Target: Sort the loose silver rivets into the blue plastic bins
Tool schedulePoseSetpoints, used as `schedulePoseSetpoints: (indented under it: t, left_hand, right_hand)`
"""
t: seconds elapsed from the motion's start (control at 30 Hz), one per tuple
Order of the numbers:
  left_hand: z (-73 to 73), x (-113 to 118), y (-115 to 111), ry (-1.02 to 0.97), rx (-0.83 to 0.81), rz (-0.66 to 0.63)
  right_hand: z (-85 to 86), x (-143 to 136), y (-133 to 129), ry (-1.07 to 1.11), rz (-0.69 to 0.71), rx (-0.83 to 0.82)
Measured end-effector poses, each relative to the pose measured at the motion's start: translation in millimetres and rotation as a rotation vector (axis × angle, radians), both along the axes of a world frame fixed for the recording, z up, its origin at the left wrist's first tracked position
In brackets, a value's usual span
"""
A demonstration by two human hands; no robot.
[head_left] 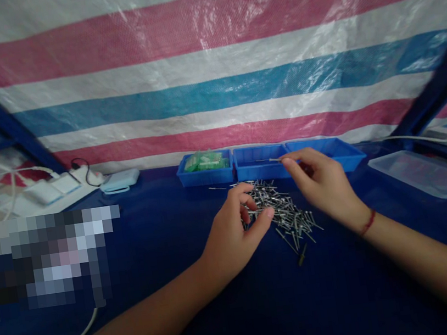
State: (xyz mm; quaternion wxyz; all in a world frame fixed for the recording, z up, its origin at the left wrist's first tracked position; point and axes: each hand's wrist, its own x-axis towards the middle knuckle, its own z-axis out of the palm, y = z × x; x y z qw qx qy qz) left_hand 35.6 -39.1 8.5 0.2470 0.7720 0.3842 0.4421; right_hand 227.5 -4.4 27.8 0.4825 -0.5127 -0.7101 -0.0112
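We see the right hand (325,183) raised beyond the near edge of the middle blue rectangular plastic tray (262,172), thumb and forefinger pinched together on a slender silver metal pin (269,160). The pin juts leftward from the fingertips, lying nearly level across our view of the tray; we cannot tell how high it sits above it. The left hand (229,236) reaches over the left side of a loose heap of silver metal pins (283,209) on the dark blue smooth counter (245,320). Its fingers are loosely curled, with the thumb well apart from them and nothing visibly gripped; we cannot tell whether the fingertips touch the heap. Just beside the heap's near edge we note a darker, brass-toned metal pin (301,257). The left blue plastic tray (207,178) contains green-and-clear plastic packets (206,161).
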Motion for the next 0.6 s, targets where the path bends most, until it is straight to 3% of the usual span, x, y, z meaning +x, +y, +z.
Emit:
schedulePoseSetpoints:
  t: [0.1, 0.2, 0.4, 0.6]
  left_hand:
    - [-1.6, 1.4, 1.2, 0.097, 0.028, -0.029]
    - [-0.6, 0.4, 2.9, 0.198, 0.097, -0.041]
    - [-0.5, -3.2, 5.4, 0.456, 0.201, -0.097]
    - [0.5, 0.7, 1.2, 0.585, 0.36, -0.23]
  right_hand:
    - [-6.0, 17.5, 24.7, -0.235, -0.169, 0.038]
    - [-10.7, 29.4, 31.9, -0.327, -0.216, 0.007]
    - [-7.2, 28.3, 14.1, -0.292, -0.114, -0.052]
    - [-5.7, 16.1, 0.2, -0.252, -0.001, -0.071]
